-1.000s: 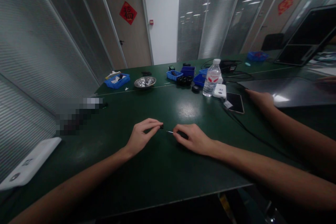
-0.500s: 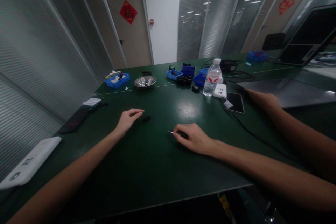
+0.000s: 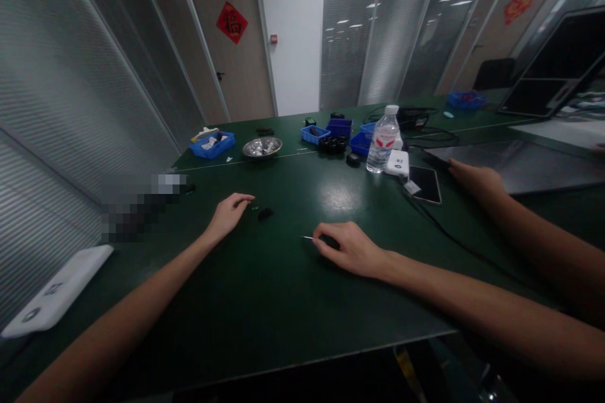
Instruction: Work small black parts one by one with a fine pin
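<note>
My left hand (image 3: 228,214) rests on the green table (image 3: 283,302) with loosely bent fingers and nothing in it. A small black part (image 3: 265,213) lies just right of its fingertips, apart from them, with a tinier dark bit (image 3: 255,207) between. My right hand (image 3: 348,249) lies closed on a small screwdriver (image 3: 321,240) with a black handle. The thin metal tip points left, toward the black part.
Another person's hand (image 3: 475,179) rests at the right by a dark phone (image 3: 425,184) and a cable. Farther back stand a water bottle (image 3: 382,140), a white box (image 3: 397,163), blue bins (image 3: 211,145), a metal bowl (image 3: 262,147). A white device (image 3: 57,291) lies at the left edge.
My left hand carried the small black part away from the screwdriver tip, up and to the left, set it on the table and let go. My right hand stayed still.
</note>
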Action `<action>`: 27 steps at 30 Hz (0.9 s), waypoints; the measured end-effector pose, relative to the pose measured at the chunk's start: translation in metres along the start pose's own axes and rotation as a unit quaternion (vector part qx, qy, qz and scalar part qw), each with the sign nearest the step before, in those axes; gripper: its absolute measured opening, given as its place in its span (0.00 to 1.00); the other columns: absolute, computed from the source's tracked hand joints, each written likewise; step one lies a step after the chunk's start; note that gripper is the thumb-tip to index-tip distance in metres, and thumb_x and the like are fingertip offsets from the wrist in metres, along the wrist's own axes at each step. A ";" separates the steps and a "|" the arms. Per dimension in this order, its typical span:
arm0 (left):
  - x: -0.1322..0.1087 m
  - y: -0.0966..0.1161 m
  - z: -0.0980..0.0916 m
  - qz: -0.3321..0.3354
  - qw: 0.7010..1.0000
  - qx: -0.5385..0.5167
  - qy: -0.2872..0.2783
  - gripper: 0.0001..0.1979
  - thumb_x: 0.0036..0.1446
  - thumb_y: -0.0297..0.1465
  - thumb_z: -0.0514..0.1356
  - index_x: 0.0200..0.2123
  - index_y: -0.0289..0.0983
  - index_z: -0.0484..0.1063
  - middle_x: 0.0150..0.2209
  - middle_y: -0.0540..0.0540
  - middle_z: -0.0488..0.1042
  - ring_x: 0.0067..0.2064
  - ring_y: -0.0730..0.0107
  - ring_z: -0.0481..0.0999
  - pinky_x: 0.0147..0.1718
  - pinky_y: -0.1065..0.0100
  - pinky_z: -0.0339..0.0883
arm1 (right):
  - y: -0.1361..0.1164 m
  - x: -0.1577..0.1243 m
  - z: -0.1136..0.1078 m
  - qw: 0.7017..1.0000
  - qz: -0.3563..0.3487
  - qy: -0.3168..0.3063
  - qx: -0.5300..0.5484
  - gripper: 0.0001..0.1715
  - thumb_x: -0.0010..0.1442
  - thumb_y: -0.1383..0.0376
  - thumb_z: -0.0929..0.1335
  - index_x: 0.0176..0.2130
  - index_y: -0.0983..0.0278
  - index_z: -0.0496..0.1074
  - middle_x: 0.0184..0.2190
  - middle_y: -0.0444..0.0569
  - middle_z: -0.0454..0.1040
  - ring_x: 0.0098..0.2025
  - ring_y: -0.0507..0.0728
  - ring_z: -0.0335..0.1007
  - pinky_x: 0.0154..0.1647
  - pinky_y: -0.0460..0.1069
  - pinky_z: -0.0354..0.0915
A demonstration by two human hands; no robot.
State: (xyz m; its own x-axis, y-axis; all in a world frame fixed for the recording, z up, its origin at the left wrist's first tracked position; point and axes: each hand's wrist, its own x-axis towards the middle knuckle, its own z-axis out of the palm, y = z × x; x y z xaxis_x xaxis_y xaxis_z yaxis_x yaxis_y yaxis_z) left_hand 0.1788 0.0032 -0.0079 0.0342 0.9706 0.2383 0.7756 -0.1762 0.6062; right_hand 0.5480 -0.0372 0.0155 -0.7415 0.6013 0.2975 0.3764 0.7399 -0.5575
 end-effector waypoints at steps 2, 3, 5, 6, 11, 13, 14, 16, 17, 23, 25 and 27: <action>-0.005 0.007 0.001 0.017 1.000 0.019 0.012 0.20 0.69 0.40 0.53 0.53 0.38 0.78 0.52 0.42 0.76 0.50 0.57 0.75 0.49 0.59 0.69 | -0.001 0.000 0.000 1.000 0.003 -0.002 -0.002 0.13 0.71 0.60 0.64 0.45 0.65 0.75 0.32 0.45 0.75 0.29 0.50 0.67 0.32 0.46 0.60; -0.009 0.011 0.002 0.032 0.999 0.034 0.012 0.20 0.69 0.41 0.52 0.53 0.38 0.77 0.53 0.41 0.76 0.51 0.57 0.75 0.49 0.59 0.69 | -0.001 0.000 0.000 1.000 0.003 -0.003 -0.003 0.13 0.71 0.60 0.64 0.45 0.65 0.75 0.32 0.45 0.75 0.29 0.50 0.67 0.32 0.46 0.60; -0.017 0.022 0.005 0.065 0.996 0.065 -0.002 0.21 0.69 0.44 0.54 0.54 0.40 0.76 0.54 0.41 0.75 0.54 0.55 0.73 0.51 0.57 0.69 | -0.002 0.000 -0.001 1.000 0.007 -0.003 -0.004 0.13 0.71 0.60 0.64 0.45 0.64 0.75 0.32 0.45 0.75 0.29 0.50 0.67 0.31 0.46 0.60; -0.021 0.027 0.007 0.079 0.994 0.077 -0.018 0.21 0.68 0.45 0.54 0.55 0.40 0.76 0.55 0.41 0.74 0.56 0.54 0.72 0.52 0.56 0.68 | -0.002 0.000 -0.001 1.000 0.008 -0.003 -0.003 0.13 0.71 0.60 0.64 0.45 0.64 0.75 0.32 0.45 0.75 0.28 0.50 0.66 0.31 0.46 0.60; -0.026 0.031 0.010 0.114 0.984 0.115 -0.069 0.21 0.70 0.42 0.53 0.58 0.40 0.74 0.56 0.41 0.75 0.57 0.56 0.72 0.56 0.55 0.66 | -0.001 0.000 -0.001 1.000 0.009 -0.009 -0.002 0.14 0.72 0.59 0.64 0.46 0.64 0.75 0.33 0.45 0.75 0.29 0.50 0.66 0.31 0.46 0.60; -0.021 0.020 0.004 0.108 0.984 0.122 -0.069 0.21 0.70 0.42 0.53 0.58 0.39 0.74 0.56 0.41 0.75 0.57 0.56 0.73 0.56 0.56 0.67 | 0.001 0.000 0.000 1.000 0.004 -0.007 -0.003 0.14 0.72 0.59 0.64 0.46 0.64 0.74 0.33 0.45 0.75 0.28 0.50 0.66 0.31 0.46 0.59; -0.018 0.013 -0.002 0.104 0.984 0.124 -0.069 0.21 0.70 0.42 0.53 0.58 0.39 0.74 0.56 0.41 0.75 0.57 0.56 0.74 0.56 0.56 0.67 | 0.001 0.000 0.000 1.000 0.003 -0.006 -0.003 0.14 0.72 0.59 0.64 0.46 0.64 0.74 0.33 0.45 0.75 0.28 0.50 0.66 0.31 0.46 0.59; -0.011 -0.007 -0.015 0.096 0.984 0.132 -0.066 0.21 0.69 0.42 0.54 0.57 0.39 0.75 0.56 0.41 0.76 0.56 0.56 0.75 0.57 0.56 0.67 | 0.003 0.000 0.001 1.000 0.004 -0.005 -0.002 0.13 0.71 0.59 0.64 0.45 0.64 0.74 0.32 0.45 0.75 0.29 0.50 0.67 0.31 0.46 0.59; -0.009 -0.018 -0.024 0.090 0.984 0.141 -0.066 0.21 0.68 0.42 0.54 0.57 0.39 0.75 0.56 0.41 0.76 0.56 0.56 0.75 0.57 0.56 0.66 | 0.003 -0.001 0.001 1.000 0.005 -0.004 -0.002 0.13 0.71 0.59 0.64 0.45 0.64 0.74 0.32 0.45 0.75 0.29 0.50 0.67 0.31 0.46 0.59; -0.022 -0.090 -0.081 -0.009 0.975 0.222 -0.005 0.26 0.65 0.46 0.52 0.55 0.37 0.76 0.57 0.40 0.76 0.59 0.52 0.74 0.62 0.56 0.63 | 0.003 0.000 0.002 1.000 0.009 -0.010 -0.003 0.13 0.71 0.59 0.64 0.45 0.64 0.74 0.32 0.45 0.75 0.29 0.50 0.68 0.32 0.46 0.60; -0.029 -0.109 -0.099 -0.031 0.969 0.244 -0.002 0.26 0.65 0.46 0.51 0.56 0.36 0.75 0.59 0.39 0.76 0.60 0.51 0.73 0.63 0.55 0.61 | 0.002 0.001 0.002 1.000 0.009 -0.011 -0.003 0.13 0.71 0.59 0.64 0.45 0.64 0.75 0.33 0.45 0.76 0.29 0.50 0.68 0.32 0.46 0.60; -0.034 -0.121 -0.115 -0.053 0.962 0.267 0.002 0.26 0.64 0.46 0.52 0.54 0.36 0.76 0.58 0.40 0.77 0.59 0.50 0.74 0.62 0.54 0.62 | 0.002 0.001 0.002 1.000 0.008 -0.008 -0.005 0.14 0.71 0.59 0.64 0.45 0.64 0.75 0.32 0.45 0.76 0.29 0.50 0.68 0.31 0.46 0.60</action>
State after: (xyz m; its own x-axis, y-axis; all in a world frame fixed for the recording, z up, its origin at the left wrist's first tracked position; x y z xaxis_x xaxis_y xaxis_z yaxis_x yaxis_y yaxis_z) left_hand 0.0112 -0.0272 -0.0026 -0.0644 0.9777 0.1998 0.9880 0.0343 0.1506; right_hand 0.5466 -0.0360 0.0129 -0.7443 0.6087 0.2748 0.3941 0.7325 -0.5551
